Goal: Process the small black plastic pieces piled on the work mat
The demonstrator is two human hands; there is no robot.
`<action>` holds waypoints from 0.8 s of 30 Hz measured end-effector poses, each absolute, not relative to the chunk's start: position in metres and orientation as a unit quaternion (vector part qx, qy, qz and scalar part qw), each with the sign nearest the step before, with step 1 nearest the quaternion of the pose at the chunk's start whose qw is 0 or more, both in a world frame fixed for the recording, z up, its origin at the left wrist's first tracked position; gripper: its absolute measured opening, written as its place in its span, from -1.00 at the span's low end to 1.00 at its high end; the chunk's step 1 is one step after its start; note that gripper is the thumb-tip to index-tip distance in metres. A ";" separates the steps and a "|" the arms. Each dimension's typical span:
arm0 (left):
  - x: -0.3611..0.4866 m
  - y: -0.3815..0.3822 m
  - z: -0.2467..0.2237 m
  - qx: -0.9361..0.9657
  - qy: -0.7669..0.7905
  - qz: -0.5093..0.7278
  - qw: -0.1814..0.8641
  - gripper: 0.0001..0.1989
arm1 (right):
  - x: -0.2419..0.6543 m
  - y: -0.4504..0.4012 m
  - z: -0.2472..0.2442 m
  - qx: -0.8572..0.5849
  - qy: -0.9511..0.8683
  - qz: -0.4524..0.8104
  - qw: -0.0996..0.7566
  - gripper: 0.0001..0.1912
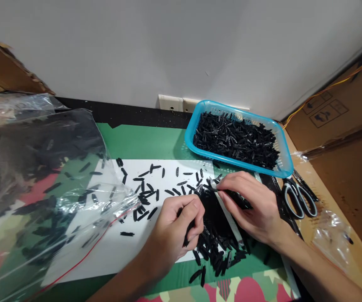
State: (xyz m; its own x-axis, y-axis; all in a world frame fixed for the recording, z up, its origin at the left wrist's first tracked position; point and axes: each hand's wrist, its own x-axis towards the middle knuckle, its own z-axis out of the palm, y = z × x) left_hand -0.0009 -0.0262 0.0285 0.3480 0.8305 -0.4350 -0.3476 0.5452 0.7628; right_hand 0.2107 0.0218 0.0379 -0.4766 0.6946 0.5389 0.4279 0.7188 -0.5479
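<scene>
My left hand [182,222] is curled into a fist over the white sheet [105,251]; dark strips show between its fingers. Just to its right, my right hand [250,205] pinches a small black strip [211,187] with a pale, shiny edge between thumb and fingers. Beneath and between the hands lies a flat black panel [220,216] with a pale border. A heap of short black strips [218,253] covers its near end. More loose black strips [146,193] are scattered over the white sheet left of the fist.
A blue plastic basket [286,151] full of black strips stands behind my right hand. Grey-handled scissors [298,199] lie at the right, near a small clear bag [332,239]. A large clear zip bag [74,201] spreads across the left. Cardboard boxes [347,117] flank the work surface.
</scene>
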 end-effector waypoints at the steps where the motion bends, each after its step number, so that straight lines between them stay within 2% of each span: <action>1: -0.001 -0.026 0.028 0.284 0.421 0.380 0.773 -0.52 | 0.214 0.026 0.038 -0.344 -0.850 0.096 0.388 -0.80; 4: 0.002 -0.028 0.030 0.294 0.412 0.364 0.782 -0.47 | 0.226 0.042 0.039 -0.445 -0.788 -0.097 0.414 -0.79; 6: 0.003 -0.030 0.033 0.309 0.410 0.349 0.784 -0.46 | 0.231 0.052 0.039 -0.499 -0.749 -0.123 0.418 -0.80; 8: 0.005 -0.030 0.035 0.316 0.410 0.340 0.785 -0.46 | 0.231 0.057 0.038 -0.494 -0.758 -0.100 0.414 -0.78; 12: 0.003 -0.022 0.038 0.292 0.440 0.343 0.777 -0.56 | 0.223 0.049 0.037 -0.397 -0.812 -0.039 0.426 -0.73; 17: 0.003 0.001 0.042 0.257 0.463 0.361 0.768 -0.69 | 0.205 0.023 0.038 -0.286 -0.842 0.092 0.449 -0.68; 21: 0.009 0.025 0.041 0.288 0.466 0.346 0.761 -0.78 | 0.193 0.010 0.030 -0.286 -0.843 0.137 0.434 -0.72; 24: 0.016 0.034 0.040 0.317 0.470 0.338 0.751 -0.77 | 0.192 0.010 0.024 -0.315 -0.832 0.165 0.426 -0.77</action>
